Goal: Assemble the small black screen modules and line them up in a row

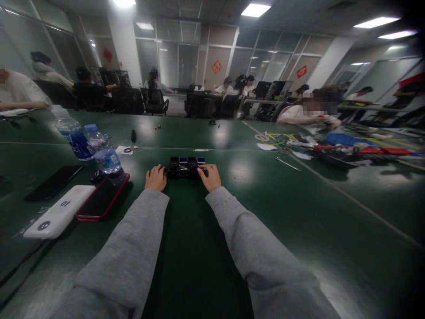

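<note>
A compact array of small black box-like pieces lies on the green table in front of me, set side by side in rows. Some tops have a bluish sheen; their exact kind is too small to tell. My left hand rests on the table just left of the array, fingers spread and holding nothing. At the array's right end, my right hand has its thumb and index finger around a small black piece, whose edges are partly hidden by the fingers.
Left stand two plastic bottles, near a red-edged phone, a dark phone and a white power bank. Right are a wrench and piled cables and tools. Other people sit beyond the table.
</note>
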A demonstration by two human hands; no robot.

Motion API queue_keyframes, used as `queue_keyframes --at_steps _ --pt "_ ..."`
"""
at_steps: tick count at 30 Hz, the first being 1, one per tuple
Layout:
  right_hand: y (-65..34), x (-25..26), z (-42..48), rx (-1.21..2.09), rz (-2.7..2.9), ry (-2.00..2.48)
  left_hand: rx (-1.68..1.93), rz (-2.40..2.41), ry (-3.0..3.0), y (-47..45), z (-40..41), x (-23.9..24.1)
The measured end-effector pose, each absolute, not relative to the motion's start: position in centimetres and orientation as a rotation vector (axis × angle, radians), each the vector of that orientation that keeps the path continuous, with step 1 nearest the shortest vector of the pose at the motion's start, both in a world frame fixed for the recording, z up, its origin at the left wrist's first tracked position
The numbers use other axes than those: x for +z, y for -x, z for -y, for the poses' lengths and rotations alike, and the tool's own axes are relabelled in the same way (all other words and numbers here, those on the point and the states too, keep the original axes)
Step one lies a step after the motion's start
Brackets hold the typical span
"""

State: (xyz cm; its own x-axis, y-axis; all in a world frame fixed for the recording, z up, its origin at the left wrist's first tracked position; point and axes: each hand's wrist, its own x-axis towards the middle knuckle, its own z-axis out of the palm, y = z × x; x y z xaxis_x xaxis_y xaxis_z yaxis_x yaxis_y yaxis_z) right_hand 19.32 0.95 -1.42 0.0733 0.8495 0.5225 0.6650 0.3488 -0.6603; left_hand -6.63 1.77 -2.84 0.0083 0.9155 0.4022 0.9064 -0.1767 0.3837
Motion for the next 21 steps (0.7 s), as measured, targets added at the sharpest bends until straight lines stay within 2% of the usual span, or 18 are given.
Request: queue_keyframes --at_steps 21 --pt "-19.46 -1.58 -0.76 0.162 1.579 1.537 0.86 -1.982 -2.236 6.46 -1.77 -2.86"
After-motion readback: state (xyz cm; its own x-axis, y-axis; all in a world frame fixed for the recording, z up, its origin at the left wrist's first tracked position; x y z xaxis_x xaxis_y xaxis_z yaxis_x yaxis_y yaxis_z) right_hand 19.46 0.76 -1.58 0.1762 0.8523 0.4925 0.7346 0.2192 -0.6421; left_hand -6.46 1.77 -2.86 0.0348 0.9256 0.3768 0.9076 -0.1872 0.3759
